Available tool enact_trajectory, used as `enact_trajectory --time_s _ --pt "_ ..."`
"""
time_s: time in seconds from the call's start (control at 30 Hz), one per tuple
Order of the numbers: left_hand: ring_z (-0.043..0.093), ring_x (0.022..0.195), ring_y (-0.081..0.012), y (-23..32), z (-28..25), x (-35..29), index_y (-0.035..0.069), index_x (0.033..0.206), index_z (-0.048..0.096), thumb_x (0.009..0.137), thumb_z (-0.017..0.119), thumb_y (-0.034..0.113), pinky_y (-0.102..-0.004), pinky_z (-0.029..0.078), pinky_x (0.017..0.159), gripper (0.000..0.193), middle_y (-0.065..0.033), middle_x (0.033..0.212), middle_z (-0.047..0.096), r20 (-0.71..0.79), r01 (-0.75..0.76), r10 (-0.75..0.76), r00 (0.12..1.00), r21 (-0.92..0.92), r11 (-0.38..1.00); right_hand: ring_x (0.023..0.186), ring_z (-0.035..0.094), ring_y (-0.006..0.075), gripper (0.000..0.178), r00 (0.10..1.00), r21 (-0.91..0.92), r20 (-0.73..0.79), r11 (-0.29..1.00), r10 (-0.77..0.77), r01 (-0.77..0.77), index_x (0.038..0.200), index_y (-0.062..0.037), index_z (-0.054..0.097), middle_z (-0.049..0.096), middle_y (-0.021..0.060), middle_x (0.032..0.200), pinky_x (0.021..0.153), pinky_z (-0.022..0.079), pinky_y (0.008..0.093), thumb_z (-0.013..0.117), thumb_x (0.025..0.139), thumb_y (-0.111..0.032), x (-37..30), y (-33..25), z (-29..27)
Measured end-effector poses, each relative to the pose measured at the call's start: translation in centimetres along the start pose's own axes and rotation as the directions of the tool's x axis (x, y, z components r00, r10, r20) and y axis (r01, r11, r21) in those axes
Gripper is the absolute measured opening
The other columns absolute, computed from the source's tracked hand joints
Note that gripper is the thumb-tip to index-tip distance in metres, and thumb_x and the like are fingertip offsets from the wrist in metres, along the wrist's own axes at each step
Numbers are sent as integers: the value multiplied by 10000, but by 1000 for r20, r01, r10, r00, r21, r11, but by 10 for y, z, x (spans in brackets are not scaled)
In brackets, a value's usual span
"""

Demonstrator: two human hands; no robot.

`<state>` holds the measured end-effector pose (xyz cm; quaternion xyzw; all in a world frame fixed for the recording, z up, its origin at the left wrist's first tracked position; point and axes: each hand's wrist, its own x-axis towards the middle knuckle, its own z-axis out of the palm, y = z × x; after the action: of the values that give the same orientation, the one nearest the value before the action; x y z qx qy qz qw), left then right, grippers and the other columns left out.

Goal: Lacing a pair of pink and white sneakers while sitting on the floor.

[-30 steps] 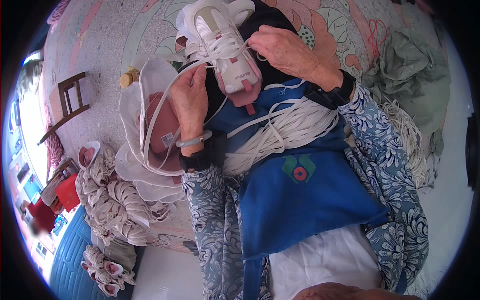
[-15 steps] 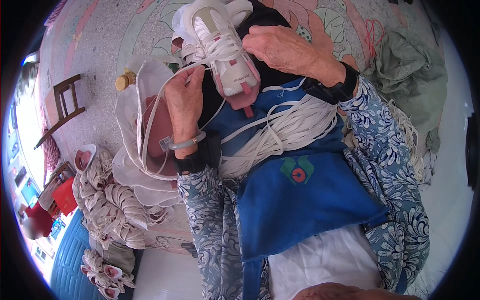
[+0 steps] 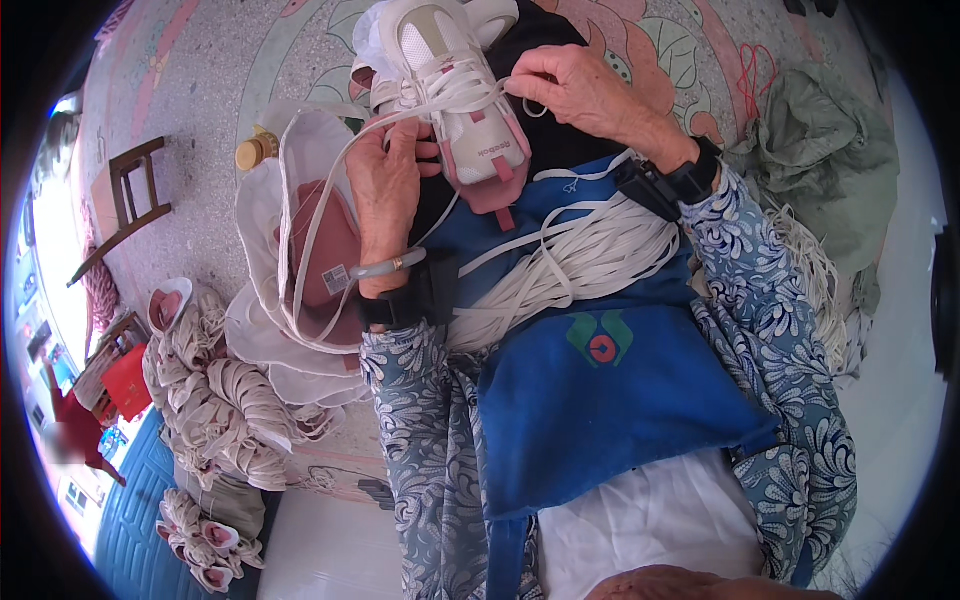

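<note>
A white sneaker (image 3: 485, 160) with dusty pink trim rests on dark cloth over my lap, its heel toward me. White shoelace (image 3: 455, 100) crosses its upper. At the sneaker's left side, my left hand (image 3: 388, 190) is closed on a length of lace, with its fingertips against the shoe. That lace trails down in a long loop at the left. My right hand (image 3: 590, 95) pinches lace just right of the eyelets, and a small loop curls below its fingertips. A thick bundle of white laces (image 3: 590, 255) lies over my blue apron (image 3: 600, 400).
Left of my lap, pink insole-like pieces (image 3: 325, 250) lie among white shoe parts. Piled laced shoes (image 3: 225, 400) sit farther left, near a wooden chair (image 3: 130, 200) and a blue surface (image 3: 135, 520). Grey-green cloth (image 3: 820, 150) lies at the right.
My left hand has shifted slightly right, against the sneaker's side. My right hand's fingers have moved from a curled fist to a visible pinch on the lace beside the eyelets.
</note>
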<state>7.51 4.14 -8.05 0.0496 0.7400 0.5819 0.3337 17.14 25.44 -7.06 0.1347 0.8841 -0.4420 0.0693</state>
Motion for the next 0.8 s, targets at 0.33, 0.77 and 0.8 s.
enact_trajectory --time_s 0.33,0.77,0.8 --pt "591 597 -95 -7 18 -6 -53 911 640 882 624 177 -235 495 504 232 -56 701 634 -110 -175 198 974 192 966 680 582 315 145 873 -70 -433 973 -227 218 804 -36 611 569 115 752 629 473 376 623 824 -179 -8 2 24" --pt "641 700 -197 -10 24 -16 -51 989 599 895 615 174 -312 521 612 244 -101 813 655 -155 -245 326 932 392 887 749 609 301 340 865 -230 -392 944 -314 238 1043 -52 556 524 114 928 642 513 371 670 778 -232 -37 -13 26" --pt "622 799 -267 -7 25 -21 -53 1030 574 905 582 169 -357 502 696 254 -150 900 633 -87 -352 472 877 552 756 754 612 302 426 881 -237 -374 948 -289 211 1105 -57 528 512 117 987 653 517 372 686 762 -255 -42 -15 25"
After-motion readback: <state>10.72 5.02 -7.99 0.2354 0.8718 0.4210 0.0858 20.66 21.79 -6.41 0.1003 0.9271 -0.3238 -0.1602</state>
